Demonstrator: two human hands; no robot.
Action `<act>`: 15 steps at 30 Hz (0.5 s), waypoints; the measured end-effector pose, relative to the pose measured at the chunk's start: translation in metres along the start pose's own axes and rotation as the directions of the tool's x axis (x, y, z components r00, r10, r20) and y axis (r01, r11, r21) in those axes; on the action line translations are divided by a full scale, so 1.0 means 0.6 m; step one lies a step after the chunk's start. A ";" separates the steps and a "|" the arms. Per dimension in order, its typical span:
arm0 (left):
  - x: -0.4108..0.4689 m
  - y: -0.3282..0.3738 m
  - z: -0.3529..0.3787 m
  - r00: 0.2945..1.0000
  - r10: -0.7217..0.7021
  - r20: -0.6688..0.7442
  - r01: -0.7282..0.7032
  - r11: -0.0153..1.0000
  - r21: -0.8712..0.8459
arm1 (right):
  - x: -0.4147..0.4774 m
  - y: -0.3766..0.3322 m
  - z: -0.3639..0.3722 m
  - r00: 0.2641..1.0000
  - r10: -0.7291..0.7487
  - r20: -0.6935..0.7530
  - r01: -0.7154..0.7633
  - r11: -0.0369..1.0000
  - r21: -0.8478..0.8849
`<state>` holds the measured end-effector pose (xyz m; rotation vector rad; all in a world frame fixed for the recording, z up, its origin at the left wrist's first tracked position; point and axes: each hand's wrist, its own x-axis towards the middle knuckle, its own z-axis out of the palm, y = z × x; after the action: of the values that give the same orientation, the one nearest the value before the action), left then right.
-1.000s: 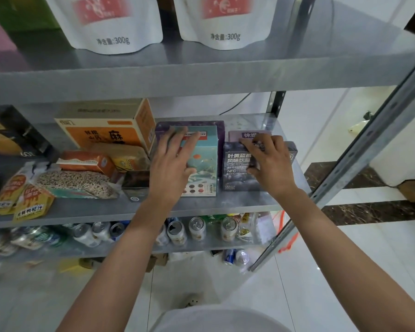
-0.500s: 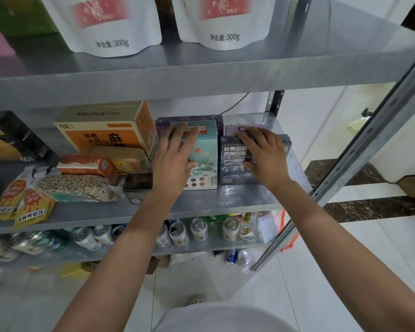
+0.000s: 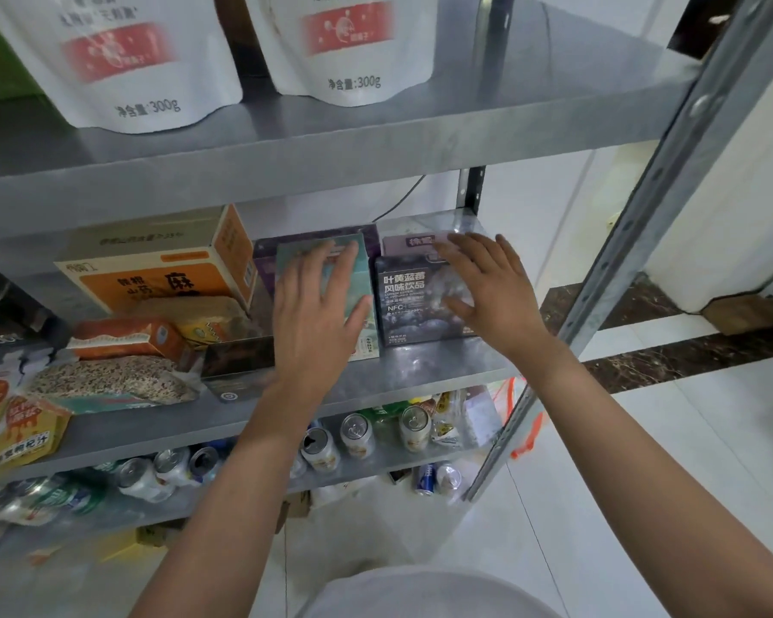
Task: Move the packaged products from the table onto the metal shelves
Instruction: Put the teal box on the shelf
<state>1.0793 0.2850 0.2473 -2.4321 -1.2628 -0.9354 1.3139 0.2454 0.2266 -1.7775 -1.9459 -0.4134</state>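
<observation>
Several orange sachets (image 3: 23, 432) are lying far to the left of the left hand (image 3: 318, 314), their Chinese print too blurred to read. Nearer it, a clear bag of mixed grain (image 3: 108, 381) is lying flat, and an orange-and-cream carton (image 3: 152, 269) showing a large "麻" is standing behind it. Above both hands, two white pouches (image 3: 121, 60) (image 3: 349, 42) are sitting on the upper shelf, each reading "净含量:300g".

Left hand is resting flat, fingers straight and spread, against the front of an upright teal box (image 3: 358, 278) on the middle shelf (image 3: 420, 372). Right hand (image 3: 492, 287) is lying flat in the same way, fingers spread, on the dark box (image 3: 409, 301) just beside the teal one. This box is reading "叶黄蓝莓 风味饮品" and "NFC". A pale purple box (image 3: 416, 243) is standing behind the right fingertips. Drink cans (image 3: 358, 434) are lying one shelf below the hands.
</observation>
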 end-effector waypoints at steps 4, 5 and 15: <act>0.011 0.088 0.029 0.972 0.227 -0.059 -0.235 0.952 -0.198 | -0.075 0.022 -0.054 0.985 0.152 -0.077 -0.157 0.985 -0.073; 0.010 0.110 0.036 0.954 0.298 -0.022 -0.295 0.925 -0.238 | -0.099 0.023 -0.066 0.976 0.209 -0.068 -0.215 0.972 -0.098; -0.109 0.247 0.082 0.290 0.862 0.415 -0.644 0.497 -0.581 | -0.404 -0.163 -0.143 0.126 0.992 -0.013 -0.955 0.117 -0.274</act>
<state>1.1916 0.1786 0.1788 -3.1969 0.1993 0.1168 1.2411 -0.0156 0.1799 -2.8403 -0.3054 0.0617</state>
